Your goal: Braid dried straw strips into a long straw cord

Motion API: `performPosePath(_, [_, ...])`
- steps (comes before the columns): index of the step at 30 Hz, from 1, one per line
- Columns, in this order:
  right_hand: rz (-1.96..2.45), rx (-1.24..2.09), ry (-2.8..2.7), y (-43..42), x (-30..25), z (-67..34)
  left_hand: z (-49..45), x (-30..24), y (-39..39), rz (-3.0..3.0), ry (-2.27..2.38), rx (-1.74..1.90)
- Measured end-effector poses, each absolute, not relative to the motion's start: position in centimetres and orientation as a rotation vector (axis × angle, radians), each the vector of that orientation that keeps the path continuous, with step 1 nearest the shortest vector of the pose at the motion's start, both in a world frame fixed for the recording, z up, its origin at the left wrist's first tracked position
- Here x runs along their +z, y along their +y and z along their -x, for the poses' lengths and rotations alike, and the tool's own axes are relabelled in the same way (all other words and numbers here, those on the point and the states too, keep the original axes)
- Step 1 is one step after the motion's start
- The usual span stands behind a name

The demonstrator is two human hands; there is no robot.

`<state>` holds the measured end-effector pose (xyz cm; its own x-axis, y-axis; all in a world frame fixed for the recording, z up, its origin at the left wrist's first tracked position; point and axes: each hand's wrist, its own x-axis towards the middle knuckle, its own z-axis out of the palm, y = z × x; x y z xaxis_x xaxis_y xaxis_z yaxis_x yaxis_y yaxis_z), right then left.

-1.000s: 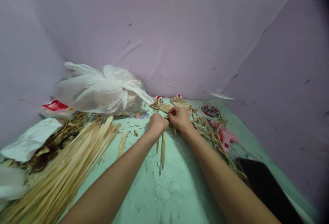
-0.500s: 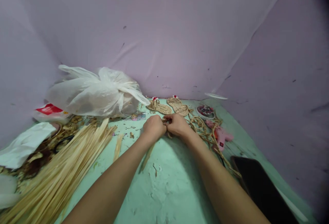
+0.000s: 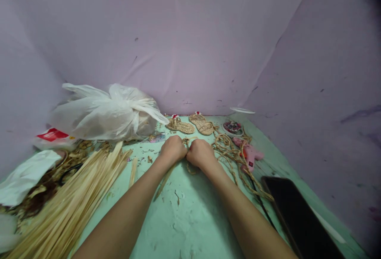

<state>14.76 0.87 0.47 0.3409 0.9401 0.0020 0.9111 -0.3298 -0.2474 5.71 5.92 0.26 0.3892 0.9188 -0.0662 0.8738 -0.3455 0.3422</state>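
Foreground: pale green worktop (image 3: 184, 227), scuffed, with scattered fibre scraps. At right, a dark phone-like slab (image 3: 297, 215), lying flat; at left, a large bundle of dry straw strips (image 3: 74, 199), fanned towards the near edge.

Middle: left hand (image 3: 173, 148) and right hand (image 3: 201, 153), side by side and touching or nearly so — fingers of both curled in, gripping a short plaited cord (image 3: 192, 169); fingertips hidden. The cord shows between the hands and in a loop below the right one; a loose strip (image 3: 164, 183) trails beside the left forearm. Right of the hands: tangled rope (image 3: 224, 142), pink glue gun (image 3: 253, 155).

Rear: two woven sandals (image 3: 201, 124), red-and-white trimmed; dish of small pieces (image 3: 233, 127); knotted white plastic bag (image 3: 113, 112) — all before a lilac wall (image 3: 190, 45).
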Motion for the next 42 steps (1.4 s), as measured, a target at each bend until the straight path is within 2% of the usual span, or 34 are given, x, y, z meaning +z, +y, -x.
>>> performPosePath(6, [2.263,0.461,-1.902,-0.5,1.3,-14.9,-5.8,0.0,6.3,-2.35,1.556,0.145])
performPosePath(11, [2.219,0.499,-1.947,-1.5,1.6,-15.3,-5.9,0.1,6.4,-2.35,1.535,0.154])
performPosePath(18, [2.521,0.196,-1.691,-1.5,1.9,-17.1,-5.6,-0.3,6.7,-2.219,1.37,0.309])
performPosePath(22, [2.558,0.162,-1.685,-1.1,1.8,-17.3,-4.9,-1.4,6.8,-2.062,1.296,0.375])
performPosePath(34, [2.145,0.483,-2.122,-0.7,2.0,-16.4,-4.9,-1.2,7.0,-1.947,1.226,0.372])
performPosePath(39, [2.465,0.274,-1.749,-1.3,2.9,-17.4,-4.6,0.2,6.9,-1.683,1.275,0.26])
performPosePath(42, [2.347,0.204,-1.514,-1.1,3.1,-17.4,-4.4,1.0,6.7,-1.608,1.28,0.217])
